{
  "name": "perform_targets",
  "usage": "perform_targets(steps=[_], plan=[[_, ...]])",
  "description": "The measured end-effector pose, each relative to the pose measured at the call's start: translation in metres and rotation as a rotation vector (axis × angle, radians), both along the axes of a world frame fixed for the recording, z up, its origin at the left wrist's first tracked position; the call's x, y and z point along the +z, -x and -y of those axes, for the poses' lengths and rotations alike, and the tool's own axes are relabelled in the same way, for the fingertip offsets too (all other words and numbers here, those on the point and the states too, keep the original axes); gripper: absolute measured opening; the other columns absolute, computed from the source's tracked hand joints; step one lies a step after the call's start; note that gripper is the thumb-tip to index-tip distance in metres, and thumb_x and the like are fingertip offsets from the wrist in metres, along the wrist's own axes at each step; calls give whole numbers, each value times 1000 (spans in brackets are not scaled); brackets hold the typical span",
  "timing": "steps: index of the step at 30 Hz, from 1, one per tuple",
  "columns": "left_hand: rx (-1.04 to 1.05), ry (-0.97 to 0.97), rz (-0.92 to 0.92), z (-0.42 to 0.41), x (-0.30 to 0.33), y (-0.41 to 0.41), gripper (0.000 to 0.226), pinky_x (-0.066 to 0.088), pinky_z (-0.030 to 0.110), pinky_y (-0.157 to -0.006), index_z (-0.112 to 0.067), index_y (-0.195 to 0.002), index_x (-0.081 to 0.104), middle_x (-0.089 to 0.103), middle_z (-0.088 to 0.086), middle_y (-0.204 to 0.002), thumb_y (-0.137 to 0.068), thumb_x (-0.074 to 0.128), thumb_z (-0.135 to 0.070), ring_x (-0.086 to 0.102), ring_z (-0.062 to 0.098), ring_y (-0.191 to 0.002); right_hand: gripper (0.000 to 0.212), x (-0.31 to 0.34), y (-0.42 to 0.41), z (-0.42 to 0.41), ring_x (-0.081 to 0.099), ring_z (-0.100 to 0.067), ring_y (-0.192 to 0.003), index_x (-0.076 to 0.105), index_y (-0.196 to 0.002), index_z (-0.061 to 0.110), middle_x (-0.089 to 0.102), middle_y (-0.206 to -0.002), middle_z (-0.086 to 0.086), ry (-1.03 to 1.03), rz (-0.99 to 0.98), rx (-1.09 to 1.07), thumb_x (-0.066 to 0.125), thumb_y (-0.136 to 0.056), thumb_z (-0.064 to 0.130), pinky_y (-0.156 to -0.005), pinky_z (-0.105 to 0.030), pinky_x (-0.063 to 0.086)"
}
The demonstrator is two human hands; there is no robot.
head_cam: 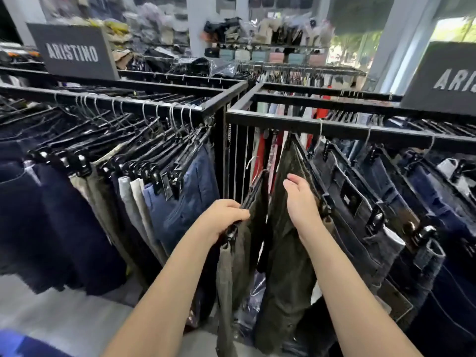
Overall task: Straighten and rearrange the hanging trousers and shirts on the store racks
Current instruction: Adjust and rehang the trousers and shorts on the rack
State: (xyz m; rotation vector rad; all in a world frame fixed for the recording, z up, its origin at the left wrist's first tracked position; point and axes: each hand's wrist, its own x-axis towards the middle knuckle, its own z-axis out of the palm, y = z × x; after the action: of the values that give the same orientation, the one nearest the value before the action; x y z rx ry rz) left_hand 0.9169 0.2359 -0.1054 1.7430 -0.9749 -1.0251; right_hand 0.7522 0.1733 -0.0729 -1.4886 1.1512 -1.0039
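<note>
Left of the right rack (334, 127), the left rack (128, 103) carries its trousers (180, 202) packed tight on clip hangers, navy through beige to blue, so I judge that side needs little from me. Between that row and the right rack's corner, my left hand (224, 217) has its fingers curled round the clip hanger (247, 202) of the olive pair (239, 253), holding it off the rail; I take it I hold it by the hanger so the cloth hangs straight. Under the right rack's rail, my right hand (300, 199) lies with fingers straight and relaxed against the dark pair (286, 266), gripping nothing, pressing it aside, I judge, to keep a gap for the olive pair. Right of that along the same rail hang the jeans (360, 215), slanted and more loosely spaced.
</note>
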Motion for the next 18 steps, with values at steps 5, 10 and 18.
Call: perform_targets(steps=[5,10,18], plan=[[-141,-24,131,-75,-2,-10,19,41,27,-76,-23,-89,70,66,-10,-83,-70,67,-23,57,11,-81,48,-24,0,-22,47,-17,-130,55,-132,21,52,-140,0,356,-227,151,56,-87,5,-105,-22,33],[-279,-175,242,-162,-7,-14,21,44,26,-79,-32,-99,70,67,-3,-92,-85,64,-17,57,7,-83,42,-45,-11,-40,19,-27,-149,67,-113,36,55,-140,7,632,-561,509,72,-76,17,-119,-54,15],[-104,-464,485,-248,-32,-1,30,45,20,-84,-31,-118,68,65,-6,-109,-91,64,-20,60,10,-91,14,-84,-20,-84,60,-17,-114,69,-68,42,72,-93,17,492,-902,989,65,-82,41,-114,-47,29]])
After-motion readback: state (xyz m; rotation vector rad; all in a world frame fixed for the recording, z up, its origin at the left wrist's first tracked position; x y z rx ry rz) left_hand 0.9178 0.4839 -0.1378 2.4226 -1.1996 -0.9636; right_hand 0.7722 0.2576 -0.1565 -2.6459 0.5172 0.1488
